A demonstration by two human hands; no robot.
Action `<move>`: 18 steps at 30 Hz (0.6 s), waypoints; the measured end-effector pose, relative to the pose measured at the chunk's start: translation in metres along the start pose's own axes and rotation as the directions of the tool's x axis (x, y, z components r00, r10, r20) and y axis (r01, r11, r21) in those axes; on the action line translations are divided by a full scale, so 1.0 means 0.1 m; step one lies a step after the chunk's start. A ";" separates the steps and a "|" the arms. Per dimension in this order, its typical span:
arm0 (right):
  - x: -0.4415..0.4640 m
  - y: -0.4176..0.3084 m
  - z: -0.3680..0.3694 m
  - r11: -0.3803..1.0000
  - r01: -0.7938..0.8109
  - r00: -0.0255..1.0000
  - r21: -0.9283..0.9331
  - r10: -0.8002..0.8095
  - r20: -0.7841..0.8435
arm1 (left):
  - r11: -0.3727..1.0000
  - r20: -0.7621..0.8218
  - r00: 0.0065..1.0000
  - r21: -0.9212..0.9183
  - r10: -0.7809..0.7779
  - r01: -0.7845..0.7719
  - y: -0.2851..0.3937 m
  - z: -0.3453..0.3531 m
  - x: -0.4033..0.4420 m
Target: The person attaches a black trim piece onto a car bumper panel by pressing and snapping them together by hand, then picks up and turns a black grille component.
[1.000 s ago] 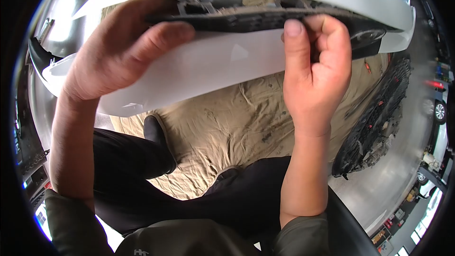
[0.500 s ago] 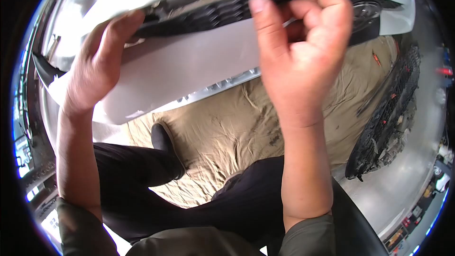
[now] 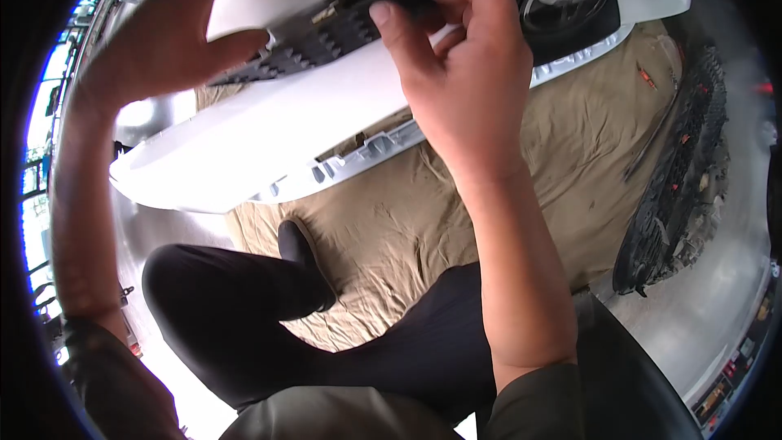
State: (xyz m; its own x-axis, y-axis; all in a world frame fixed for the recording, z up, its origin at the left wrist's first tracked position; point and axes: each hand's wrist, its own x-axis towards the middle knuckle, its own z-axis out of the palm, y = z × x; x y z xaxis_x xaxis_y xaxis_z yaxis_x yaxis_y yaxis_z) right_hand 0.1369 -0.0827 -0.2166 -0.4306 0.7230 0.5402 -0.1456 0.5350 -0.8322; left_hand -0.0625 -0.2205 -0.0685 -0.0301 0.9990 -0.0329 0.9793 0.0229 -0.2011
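A white car bumper (image 3: 277, 126) lies across the top of the view, with a black grille (image 3: 309, 50) along its opening and an oval emblem (image 3: 568, 0) at the right. My left hand (image 3: 159, 37) is around the bumper's left end, thumb stretched out over the grille and spread away from the fingers. The top edge of the view cuts off its fingertips. My right hand (image 3: 472, 73) is over the middle of the grille, fingers loosely curled and thumb apart, with no object visible in it. Whether it touches the grille is hard to tell.
A wrinkled tan cloth (image 3: 391, 204) lies under the bumper. On the right rests a long, dark, dirty mesh piece (image 3: 676, 187) with torn bits. A small red tool (image 3: 646, 76) lies on the cloth. My dark-trousered legs (image 3: 244, 310) are in front, below the bumper.
My left hand has moved up and left, its thumb stretching out. My right hand has shifted left along the grille. The emblem has come into clearer view as the bumper's apparent position changed.
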 end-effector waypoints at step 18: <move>0.06 -0.09 -0.10 0.996 -0.028 0.997 -0.083 0.033 0.065 | 0.996 0.373 0.923 0.017 -0.092 0.092 0.61 -0.43 0.51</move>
State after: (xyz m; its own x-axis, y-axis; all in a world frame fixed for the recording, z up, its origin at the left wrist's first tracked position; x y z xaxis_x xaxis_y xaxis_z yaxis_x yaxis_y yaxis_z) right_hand 0.1445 -0.0791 -0.2048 -0.4919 0.7105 0.5032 -0.0593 0.5493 -0.8335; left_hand 0.0040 -0.1663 -0.0398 -0.1922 0.9059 -0.3774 0.9689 0.1139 -0.2198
